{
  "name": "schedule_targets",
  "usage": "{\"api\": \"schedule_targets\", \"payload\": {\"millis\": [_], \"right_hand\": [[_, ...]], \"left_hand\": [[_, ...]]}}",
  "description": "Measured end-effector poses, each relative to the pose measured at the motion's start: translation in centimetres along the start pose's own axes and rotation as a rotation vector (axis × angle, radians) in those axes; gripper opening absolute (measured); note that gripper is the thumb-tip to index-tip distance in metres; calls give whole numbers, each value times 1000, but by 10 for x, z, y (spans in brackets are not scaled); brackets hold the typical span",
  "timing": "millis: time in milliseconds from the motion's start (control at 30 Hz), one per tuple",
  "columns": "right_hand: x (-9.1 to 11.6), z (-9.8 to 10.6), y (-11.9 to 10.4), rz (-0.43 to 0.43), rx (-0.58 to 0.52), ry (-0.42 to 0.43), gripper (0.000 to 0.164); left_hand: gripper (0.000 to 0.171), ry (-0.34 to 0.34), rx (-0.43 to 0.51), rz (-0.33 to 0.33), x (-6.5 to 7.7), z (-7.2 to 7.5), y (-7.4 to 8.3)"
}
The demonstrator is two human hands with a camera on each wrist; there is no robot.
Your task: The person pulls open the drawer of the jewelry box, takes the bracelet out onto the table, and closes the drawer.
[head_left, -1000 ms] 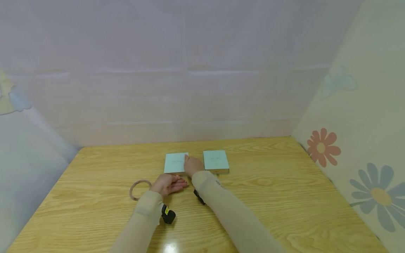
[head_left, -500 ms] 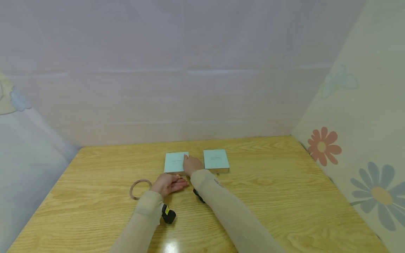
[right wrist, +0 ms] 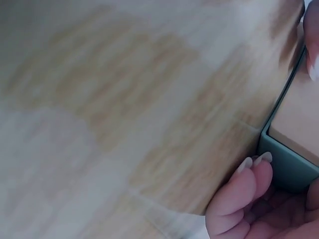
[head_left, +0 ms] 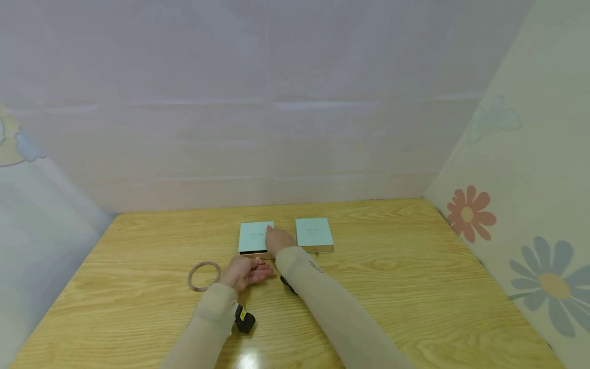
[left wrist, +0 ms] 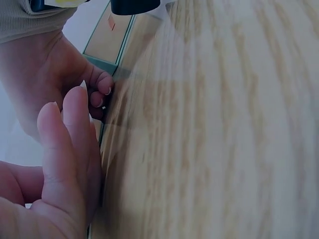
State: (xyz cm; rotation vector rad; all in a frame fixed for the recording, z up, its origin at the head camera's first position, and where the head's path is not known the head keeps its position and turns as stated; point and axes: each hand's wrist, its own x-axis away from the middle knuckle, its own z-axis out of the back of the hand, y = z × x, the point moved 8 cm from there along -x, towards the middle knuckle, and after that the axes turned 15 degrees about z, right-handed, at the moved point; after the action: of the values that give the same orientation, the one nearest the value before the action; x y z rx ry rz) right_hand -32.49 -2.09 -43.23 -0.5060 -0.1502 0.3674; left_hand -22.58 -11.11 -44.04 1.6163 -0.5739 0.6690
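A pale mint square box [head_left: 253,236] with a tan front side lies near the back of the table, a thin dark gap showing under its lid's front edge. My right hand [head_left: 278,241] grips this box at its right side, thumb on top. Its curled fingertips [right wrist: 244,184] lie at the teal lower corner in the right wrist view. Just before the box's front is my left hand [head_left: 246,271], palm turned up and fingers extended. One of its fingertips [right wrist: 313,64] is right at the tan side. My left fingers [left wrist: 60,149] hide much of the box in the left wrist view.
A second, matching mint box [head_left: 314,233] is to the right of my right hand. Left of my left hand lies a brownish ring [head_left: 190,280]. The wooden table [head_left: 415,287] meets a pale wall behind and a flower-patterned one [head_left: 507,154] at right.
A dark gap has appeared under the front edge of the left box's lid. My right hand has shifted very slightly left; the left hand keeps nearly the same place.
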Motion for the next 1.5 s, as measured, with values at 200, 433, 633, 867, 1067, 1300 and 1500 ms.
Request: {"api": "schedule_targets", "payload": {"millis": [200,433,633,867,1067,1300,1500], "right_hand": [[-2,-3,-1,0,2,-32,70],[-1,-1,-6,70,99,-63,57],[3,1,-11,95,126,-89,48],[4,2,-10,61,82,-74,54],[5,2,-7,41,38,-41,60],[5,3,-5,6,1,-15,69],[3,2,-6,30,40,-29,67]], "left_hand": [[21,12,0,-23,5,0,-2],[20,11,-6,-33,8,-1,-6],[21,20,-5,-36,10,0,-9],[23,6,-38,-52,13,-1,-10],[23,10,-38,-48,16,-2,-12],[24,12,-47,-61,18,-2,-13],[24,9,-45,-56,19,-2,-13]]}}
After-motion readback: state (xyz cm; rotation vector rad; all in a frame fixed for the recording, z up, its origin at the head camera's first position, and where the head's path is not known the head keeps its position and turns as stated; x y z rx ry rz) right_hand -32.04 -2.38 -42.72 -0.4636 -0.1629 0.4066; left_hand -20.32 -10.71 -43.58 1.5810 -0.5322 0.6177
